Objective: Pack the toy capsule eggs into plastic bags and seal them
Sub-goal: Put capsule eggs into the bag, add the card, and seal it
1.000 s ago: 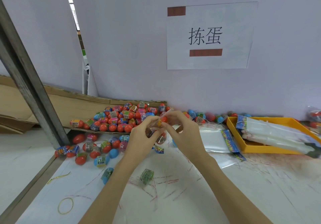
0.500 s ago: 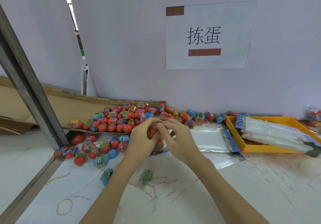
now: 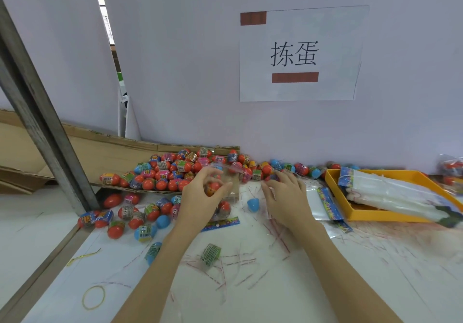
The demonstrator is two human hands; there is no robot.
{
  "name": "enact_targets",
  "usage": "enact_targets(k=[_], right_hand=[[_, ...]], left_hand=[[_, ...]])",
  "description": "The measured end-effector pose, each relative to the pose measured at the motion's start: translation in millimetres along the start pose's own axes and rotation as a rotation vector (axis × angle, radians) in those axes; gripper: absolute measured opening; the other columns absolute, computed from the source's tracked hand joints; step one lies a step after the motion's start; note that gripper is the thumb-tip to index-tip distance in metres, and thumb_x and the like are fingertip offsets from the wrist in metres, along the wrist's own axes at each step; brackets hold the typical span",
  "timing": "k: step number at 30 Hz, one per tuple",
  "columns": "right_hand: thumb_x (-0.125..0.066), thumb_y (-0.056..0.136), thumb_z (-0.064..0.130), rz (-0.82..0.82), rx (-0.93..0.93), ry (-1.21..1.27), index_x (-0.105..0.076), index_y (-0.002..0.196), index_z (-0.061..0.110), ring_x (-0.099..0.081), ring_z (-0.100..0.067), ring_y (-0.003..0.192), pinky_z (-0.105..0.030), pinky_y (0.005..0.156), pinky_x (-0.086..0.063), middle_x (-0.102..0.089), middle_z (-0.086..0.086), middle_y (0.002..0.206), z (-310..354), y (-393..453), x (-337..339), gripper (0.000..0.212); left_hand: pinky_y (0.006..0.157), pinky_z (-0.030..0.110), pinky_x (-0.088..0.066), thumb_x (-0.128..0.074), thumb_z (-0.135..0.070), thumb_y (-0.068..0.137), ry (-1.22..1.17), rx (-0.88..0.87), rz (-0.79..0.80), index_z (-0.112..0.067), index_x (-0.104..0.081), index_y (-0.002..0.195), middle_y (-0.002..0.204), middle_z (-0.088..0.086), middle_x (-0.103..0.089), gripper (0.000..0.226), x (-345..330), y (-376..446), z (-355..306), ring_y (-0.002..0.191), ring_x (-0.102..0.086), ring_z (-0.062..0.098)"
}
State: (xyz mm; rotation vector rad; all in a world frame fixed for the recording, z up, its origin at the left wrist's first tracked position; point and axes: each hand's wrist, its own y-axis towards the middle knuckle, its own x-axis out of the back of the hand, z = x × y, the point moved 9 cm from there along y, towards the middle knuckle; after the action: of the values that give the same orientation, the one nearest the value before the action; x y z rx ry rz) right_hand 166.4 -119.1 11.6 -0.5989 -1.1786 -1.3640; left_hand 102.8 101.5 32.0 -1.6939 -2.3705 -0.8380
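Gripping a part-filled bag (image 3: 226, 185), mouth up, left hand (image 3: 200, 197) stays put; right hand (image 3: 288, 197), fingers relaxed, prob. empty, is nearer loose eggs (image 3: 288, 168) just beyond fingertips.

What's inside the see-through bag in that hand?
The plastic bag held by the left hand shows red-orange eggs inside. How many is unclear; the hand covers part.

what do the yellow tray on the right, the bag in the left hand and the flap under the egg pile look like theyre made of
Yellow tray: probably moulded plastic, smooth, one even colour.
Bag held by the left hand: thin clear plastic film, glossy; the eggs show through it.
Flap: brown corrugated cardboard, matte, with creased edges.
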Motion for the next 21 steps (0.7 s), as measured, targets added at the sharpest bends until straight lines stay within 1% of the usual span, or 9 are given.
enact_targets(k=[3, 5, 8, 10, 12, 14, 17, 19, 21], right_hand=[[-0.038, 0.110, 0.043, 0.009, -0.037, -0.041, -0.062, 0.138, 0.031, -0.032, -0.024, 0.145, -0.045, 0.121, -0.018, -0.049, 0.002, 0.151, -3, 1, -1, 0.039], [-0.044, 0.109, 0.039, -0.039, -0.041, 0.000, -0.062, 0.134, 0.031, -0.039, -0.024, 0.133, -0.042, 0.115, -0.026, -0.054, 0.000, 0.140, 0, 2, 3, 0.032], [-0.058, 0.105, 0.028, -0.235, 0.049, 0.239, -0.066, 0.115, 0.024, -0.048, -0.020, 0.108, -0.038, 0.098, -0.043, -0.060, 0.000, 0.113, 13, -4, 24, 0.013], [-0.065, 0.101, 0.020, -0.341, 0.093, 0.416, -0.062, 0.104, 0.022, -0.054, -0.019, 0.095, -0.036, 0.085, -0.049, -0.060, 0.003, 0.100, 22, -9, 37, 0.005], [-0.066, 0.100, 0.019, -0.378, 0.097, 0.519, -0.055, 0.102, 0.019, -0.057, -0.020, 0.084, -0.039, 0.076, -0.052, -0.060, 0.004, 0.093, 29, -11, 42, 0.011], [-0.066, 0.101, 0.020, -0.399, 0.113, 0.615, -0.051, 0.108, 0.019, -0.059, -0.020, 0.076, -0.043, 0.071, -0.054, -0.061, 0.004, 0.090, 37, -13, 46, 0.016], [-0.066, 0.101, 0.023, -0.396, 0.208, 0.665, -0.056, 0.129, 0.019, -0.063, -0.014, 0.083, -0.030, 0.078, -0.055, -0.067, 0.005, 0.103, 53, -20, 51, 0.030], [-0.070, 0.099, 0.024, -0.383, 0.226, 0.638, -0.066, 0.127, 0.016, -0.062, -0.015, 0.100, -0.030, 0.090, -0.052, -0.066, 0.002, 0.112, 59, -22, 49, 0.030], [-0.076, 0.095, 0.026, -0.368, 0.187, 0.648, -0.071, 0.122, 0.017, -0.058, -0.014, 0.102, -0.025, 0.090, -0.048, -0.060, -0.001, 0.114, 59, -22, 44, 0.029]], left_hand=[[0.082, 0.023, -0.056, -0.079, -0.045, 0.089, 0.001, 0.026, 0.088, -0.035, -0.060, 0.121, 0.099, -0.016, -0.074, 0.039, -10, -2, 3, 0.093, -0.068, 0.003], [0.086, 0.020, -0.054, -0.081, -0.050, 0.086, -0.021, 0.082, 0.167, -0.036, -0.056, 0.129, 0.109, -0.015, -0.072, 0.052, -17, -4, 6, 0.101, -0.067, 0.002], [0.093, 0.027, -0.055, -0.084, -0.050, 0.083, -0.050, 0.137, 0.268, -0.036, -0.051, 0.136, 0.114, -0.011, -0.072, 0.065, -24, -6, 11, 0.104, -0.068, 0.006], [0.089, 0.024, -0.057, -0.087, -0.041, 0.082, -0.077, 0.139, 0.312, -0.033, -0.054, 0.135, 0.111, -0.010, -0.073, 0.063, -28, -8, 11, 0.098, -0.070, 0.003], [0.086, 0.020, -0.058, -0.090, -0.034, 0.081, -0.099, 0.128, 0.320, -0.029, -0.059, 0.132, 0.108, -0.008, -0.074, 0.060, -29, -9, 8, 0.095, -0.071, 0.003], [0.090, 0.024, -0.059, -0.091, -0.032, 0.080, -0.102, 0.138, 0.297, -0.023, -0.063, 0.132, 0.112, -0.004, -0.073, 0.060, -27, -8, 9, 0.098, -0.072, 0.008], [0.094, 0.030, -0.060, -0.092, -0.032, 0.078, -0.100, 0.167, 0.282, -0.020, -0.071, 0.125, 0.111, -0.003, -0.076, 0.053, -25, -7, 11, 0.101, -0.073, 0.011], [0.092, 0.030, -0.061, -0.091, -0.031, 0.080, -0.102, 0.167, 0.279, -0.022, -0.075, 0.116, 0.104, -0.006, -0.078, 0.040, -25, -8, 11, 0.096, -0.074, 0.008], [0.092, 0.030, -0.059, -0.086, -0.029, 0.086, -0.098, 0.169, 0.247, -0.023, -0.077, 0.107, 0.099, -0.007, -0.078, 0.024, -23, -7, 11, 0.094, -0.073, 0.008]])
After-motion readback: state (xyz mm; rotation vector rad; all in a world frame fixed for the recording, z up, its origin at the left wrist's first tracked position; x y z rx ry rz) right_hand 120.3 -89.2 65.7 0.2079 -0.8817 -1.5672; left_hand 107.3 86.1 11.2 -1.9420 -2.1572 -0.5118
